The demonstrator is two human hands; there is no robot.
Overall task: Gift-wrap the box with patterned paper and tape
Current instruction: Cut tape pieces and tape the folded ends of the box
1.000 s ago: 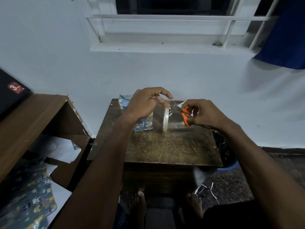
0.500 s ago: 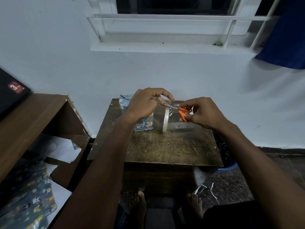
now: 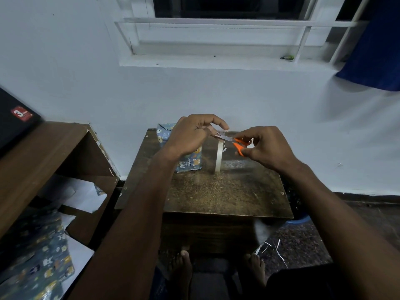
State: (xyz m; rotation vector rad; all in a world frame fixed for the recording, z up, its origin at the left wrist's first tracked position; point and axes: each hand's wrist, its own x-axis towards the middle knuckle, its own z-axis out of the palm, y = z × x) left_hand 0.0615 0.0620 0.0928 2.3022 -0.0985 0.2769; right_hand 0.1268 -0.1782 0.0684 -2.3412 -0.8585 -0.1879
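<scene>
Wrapped box point(image 3: 187, 156) sat on the bench point(image 3: 227, 191), just left of the clear tape roll point(image 3: 219, 155), which stood on edge there. Left hand point(image 3: 190, 135) hovered in front of the box, fingers pinching a pulled strip of tape point(image 3: 219, 133) above the roll. Right hand point(image 3: 266, 146) was right of the roll, fingers gripping orange-handled scissors point(image 3: 234, 142) with the blades at the strip (blade opening too small to tell).

Handling judgement: tape is light, limp and sticky, so it'll curl onto itself unless kept taut; hold it by the very end. The box looked small and light, paper thin and easy to crease, so press flat on a face or steady it by opposite sides, not the folded end flaps.
</scene>
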